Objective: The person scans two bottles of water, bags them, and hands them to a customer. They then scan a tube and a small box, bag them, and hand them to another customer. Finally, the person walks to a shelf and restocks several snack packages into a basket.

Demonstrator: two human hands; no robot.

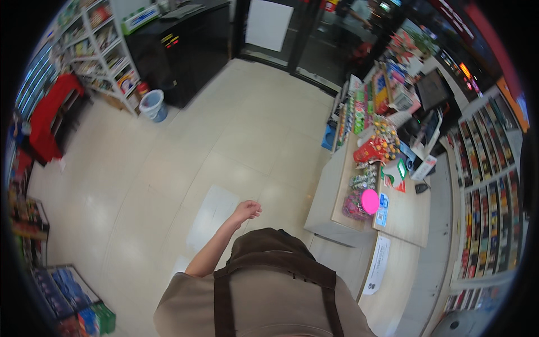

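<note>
My left hand [247, 211] hangs in front of my body over the tiled floor, its fingers loosely curled and somewhat apart, with nothing seen in it. Below it spreads the dark brown apron [271, 248] that I wear over a tan shirt. My right hand is out of view. To my right stands a wood-topped checkout counter [404, 210]. A clear plastic jar with a pink lid [369, 201] is on its near corner, beside small packets [364, 179] and a red container of lollipops [370, 151].
Glass doors [290, 38] close off the far end; a person [358, 14] is beyond them. A bucket [153, 105] stands by a black cabinet [189, 46] and white shelves [109, 50]. Boxed goods [67, 290] lie lower left. Cigarette racks [490, 219] line the right wall.
</note>
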